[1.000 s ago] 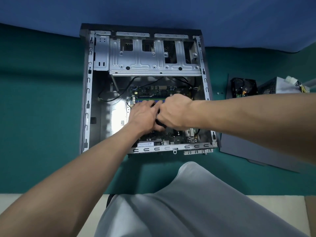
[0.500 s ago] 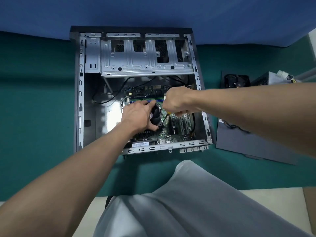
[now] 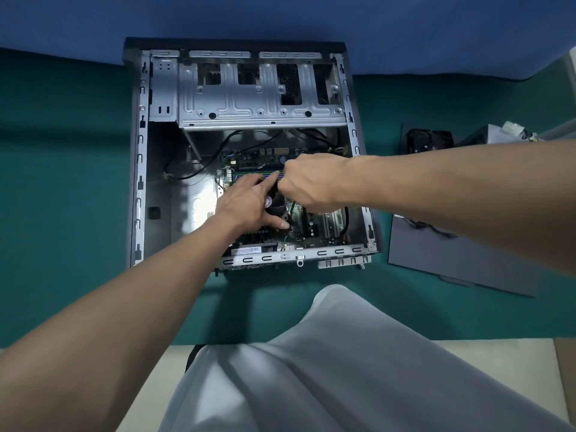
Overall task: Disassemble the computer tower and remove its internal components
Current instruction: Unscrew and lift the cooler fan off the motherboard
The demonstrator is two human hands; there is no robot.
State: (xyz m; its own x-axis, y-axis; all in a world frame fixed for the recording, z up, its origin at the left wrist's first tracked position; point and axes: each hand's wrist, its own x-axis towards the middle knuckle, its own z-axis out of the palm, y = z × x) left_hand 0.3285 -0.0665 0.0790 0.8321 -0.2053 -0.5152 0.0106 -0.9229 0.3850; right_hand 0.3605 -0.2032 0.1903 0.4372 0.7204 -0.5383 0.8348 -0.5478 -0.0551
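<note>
The open computer tower point(image 3: 140, 182) lies on its side on a green surface. Its green motherboard point(image 3: 314, 226) shows at the lower right inside. My left hand point(image 3: 246, 204) holds the black CPU cooler fan point(image 3: 276, 204), fingers over its top and thumb along its near side. My right hand point(image 3: 311, 182) is curled just right of the fan, above the memory slots. It grips a thin tool whose shaft point(image 3: 290, 210) points down at the board beside the fan. The tool's handle is hidden in the fist.
A metal drive cage point(image 3: 258, 98) fills the tower's far end, with black cables point(image 3: 187, 176) trailing below it. To the right lie the dark side panel point(image 3: 461, 260), a removed black fan point(image 3: 430, 140) and a power supply point(image 3: 486, 135). My grey-clad knee point(image 3: 327, 353) is in front.
My right hand lifted off the cooler and shifted up and right, uncovering the fan and the board. My left hand stays on the cooler fan.
</note>
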